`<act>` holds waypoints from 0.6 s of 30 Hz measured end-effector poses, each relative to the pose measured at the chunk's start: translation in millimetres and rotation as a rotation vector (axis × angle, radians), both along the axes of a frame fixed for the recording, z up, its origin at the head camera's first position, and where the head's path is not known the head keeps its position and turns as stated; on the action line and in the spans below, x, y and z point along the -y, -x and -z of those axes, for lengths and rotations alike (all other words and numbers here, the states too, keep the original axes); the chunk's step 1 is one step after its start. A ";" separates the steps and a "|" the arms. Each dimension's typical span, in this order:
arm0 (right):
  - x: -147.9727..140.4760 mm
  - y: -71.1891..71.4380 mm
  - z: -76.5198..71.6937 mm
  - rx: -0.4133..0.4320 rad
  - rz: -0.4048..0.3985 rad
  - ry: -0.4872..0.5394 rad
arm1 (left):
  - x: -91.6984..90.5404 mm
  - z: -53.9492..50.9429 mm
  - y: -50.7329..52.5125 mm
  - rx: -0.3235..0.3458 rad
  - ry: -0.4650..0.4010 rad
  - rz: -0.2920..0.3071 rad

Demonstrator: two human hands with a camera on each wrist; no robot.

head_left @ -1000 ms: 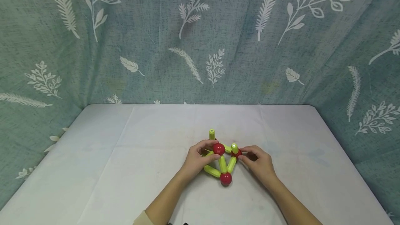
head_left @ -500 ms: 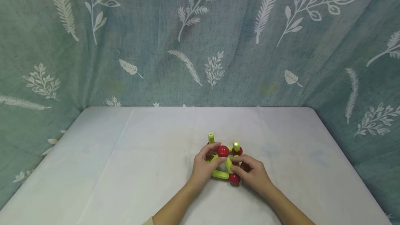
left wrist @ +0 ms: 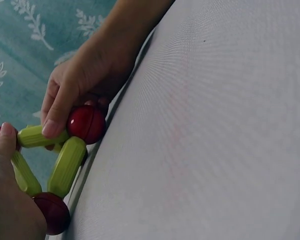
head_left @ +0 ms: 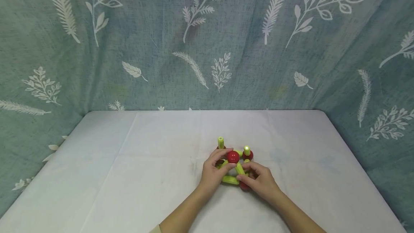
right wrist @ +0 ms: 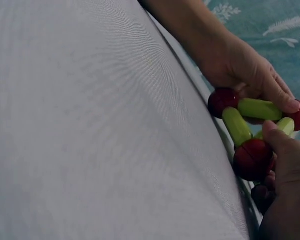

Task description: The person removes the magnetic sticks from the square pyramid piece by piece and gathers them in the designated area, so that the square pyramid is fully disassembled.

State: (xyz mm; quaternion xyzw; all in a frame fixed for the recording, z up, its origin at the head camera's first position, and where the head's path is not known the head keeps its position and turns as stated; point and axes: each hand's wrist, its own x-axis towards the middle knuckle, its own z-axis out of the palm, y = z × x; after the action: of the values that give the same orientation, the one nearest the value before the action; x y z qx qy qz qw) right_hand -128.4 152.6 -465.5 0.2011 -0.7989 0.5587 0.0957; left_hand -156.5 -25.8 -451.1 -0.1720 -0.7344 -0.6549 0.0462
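Left hand (head_left: 211,173), at eight o'clock to the glossy red top ball (head_left: 233,156), is pinching it with curled fingers; its red-and-lime frame (head_left: 230,180) is resting on the counter (head_left: 145,175), upright rods (head_left: 221,142) poking up at ten-thirty and two; right hand (head_left: 262,181), at four, is pinching a slanting rod (head_left: 240,169)!

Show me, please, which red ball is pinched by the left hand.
The raised red ball, atop slanting green rods, pinched by the left hand; the other red balls sit lower.
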 end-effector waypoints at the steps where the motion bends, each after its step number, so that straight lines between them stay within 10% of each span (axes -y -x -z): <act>1: 0.0 -0.1 -1.0 -0.012 0.006 0.004 | 0.4 0.1 0.5 0.003 -0.010 -0.004; 8: 3.7 -9.1 -26.3 -0.037 0.038 0.025 | 6.7 -3.4 4.3 0.037 -0.109 -0.044; 18: -4.4 -16.6 -22.6 -0.058 -0.003 0.003 | 11.2 0.8 2.3 -0.002 -0.184 -0.071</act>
State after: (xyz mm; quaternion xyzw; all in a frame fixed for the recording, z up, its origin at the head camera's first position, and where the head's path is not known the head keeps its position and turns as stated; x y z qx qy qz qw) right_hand -111.8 157.0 -442.8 0.2181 -0.7947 0.5540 0.1183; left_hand -158.8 -37.0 -451.9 -0.1417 -0.6766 -0.7175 0.0856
